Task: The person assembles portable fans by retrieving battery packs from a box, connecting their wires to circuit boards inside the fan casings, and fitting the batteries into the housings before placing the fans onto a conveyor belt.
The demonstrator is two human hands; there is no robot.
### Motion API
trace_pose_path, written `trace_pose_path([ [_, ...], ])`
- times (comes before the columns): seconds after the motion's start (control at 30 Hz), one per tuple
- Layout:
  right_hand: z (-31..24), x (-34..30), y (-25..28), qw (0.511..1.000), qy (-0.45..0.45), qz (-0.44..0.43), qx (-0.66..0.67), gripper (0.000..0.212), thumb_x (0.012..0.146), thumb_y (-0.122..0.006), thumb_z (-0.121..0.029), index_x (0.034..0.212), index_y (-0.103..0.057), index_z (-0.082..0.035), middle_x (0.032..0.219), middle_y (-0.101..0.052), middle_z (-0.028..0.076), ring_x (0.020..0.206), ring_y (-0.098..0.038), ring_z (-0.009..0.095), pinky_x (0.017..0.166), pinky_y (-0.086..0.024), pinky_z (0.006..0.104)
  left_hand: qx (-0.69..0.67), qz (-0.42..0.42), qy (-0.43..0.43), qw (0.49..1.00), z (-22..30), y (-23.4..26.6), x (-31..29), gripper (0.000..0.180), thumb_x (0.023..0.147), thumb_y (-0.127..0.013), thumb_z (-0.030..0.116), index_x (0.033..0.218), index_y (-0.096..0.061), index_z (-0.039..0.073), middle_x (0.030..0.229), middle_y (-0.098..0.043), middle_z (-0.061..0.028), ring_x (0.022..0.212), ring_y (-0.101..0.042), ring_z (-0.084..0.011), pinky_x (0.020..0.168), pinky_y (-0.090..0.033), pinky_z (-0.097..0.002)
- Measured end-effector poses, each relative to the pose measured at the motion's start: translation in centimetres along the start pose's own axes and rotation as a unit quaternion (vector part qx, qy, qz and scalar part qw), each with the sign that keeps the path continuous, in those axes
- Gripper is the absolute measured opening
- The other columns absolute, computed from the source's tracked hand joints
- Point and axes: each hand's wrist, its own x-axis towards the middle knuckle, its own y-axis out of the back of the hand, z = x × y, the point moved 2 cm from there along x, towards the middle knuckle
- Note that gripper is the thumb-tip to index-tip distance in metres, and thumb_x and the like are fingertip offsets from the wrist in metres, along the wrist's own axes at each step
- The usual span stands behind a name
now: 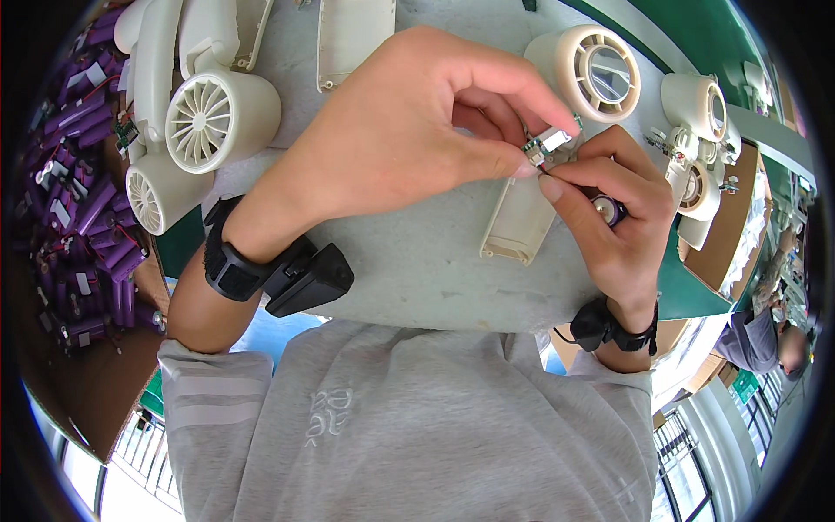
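Observation:
My left hand (pixel 409 130) reaches across the table, its thumb and forefinger closed on a small green circuit board (pixel 533 151) with a white part on it. Close beside it, my right hand (pixel 622 196) pinches a thin dark wire at the board's lower edge. Curled in that same hand is a purple battery cell (pixel 611 211), its round metal end showing. Below the board lies a cream handle shell (pixel 519 228), hollow side up and partly covered by my right hand. A cream round fan housing (pixel 591 74) rests just beyond my fingers.
On the left stand cream fan bodies with slatted grilles (pixel 213 122), beside a cardboard box (pixel 83 396) of purple battery cells (pixel 96 226). An empty cream shell (pixel 352 39) lies at the back. More fan housings (pixel 696 109) stand right, near another box (pixel 735 230). A person (pixel 761 335) is far right.

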Motion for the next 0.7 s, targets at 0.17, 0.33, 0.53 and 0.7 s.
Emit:
trace_pose_path([
  [0.17,-0.1,0.0,-0.2,1.0,0.021,0.007,-0.006,0.01,0.074,-0.073,0.003,0.084,-0.07,0.001,0.075,-0.057,0.005,0.055,-0.048,0.008,0.046,-0.034,0.0224,0.033,0.026,-0.055,0.998,-0.5,-0.3,-0.1,0.038,0.077,-0.067,-0.011,0.113,-0.067,0.002,0.097,-0.068,-0.007,0.088,-0.064,-0.0134,0.078,-0.054,-0.0255],
  [0.33,-0.1,0.1,-0.2,0.999,0.037,0.01,-0.012,0.009,0.075,-0.073,0.003,0.083,-0.069,0.001,0.073,-0.057,0.005,0.054,-0.049,0.008,0.046,-0.035,0.0222,0.178,0.038,-0.118,0.976,0.1,-0.4,-0.1,0.044,0.075,-0.064,-0.011,0.116,-0.067,0.006,0.099,-0.068,-0.0082,0.089,-0.065,-0.0149,0.077,-0.054,-0.0255],
  [0.53,0.0,-0.5,-0.7,0.997,0.006,0.062,-0.037,0.017,0.075,-0.073,0.003,0.09,-0.066,0.0,0.071,-0.056,0.003,0.051,-0.048,0.006,0.044,-0.034,0.0207,0.167,0.044,-0.104,0.98,-0.2,-0.6,-0.3,0.044,0.074,-0.063,-0.01,0.115,-0.067,0.005,0.096,-0.068,-0.0086,0.084,-0.066,-0.0154,0.073,-0.054,-0.0258],
  [0.7,-0.4,-0.6,-1.2,0.991,-0.055,0.124,0.01,0.028,0.076,-0.073,0.004,0.1,-0.06,-0.001,0.076,-0.057,0.001,0.056,-0.051,0.004,0.046,-0.034,0.0171,0.159,0.06,-0.097,0.981,-0.4,-0.6,-0.3,0.041,0.075,-0.064,-0.01,0.113,-0.067,0.005,0.092,-0.068,-0.0083,0.079,-0.066,-0.0153,0.071,-0.055,-0.0259],
])
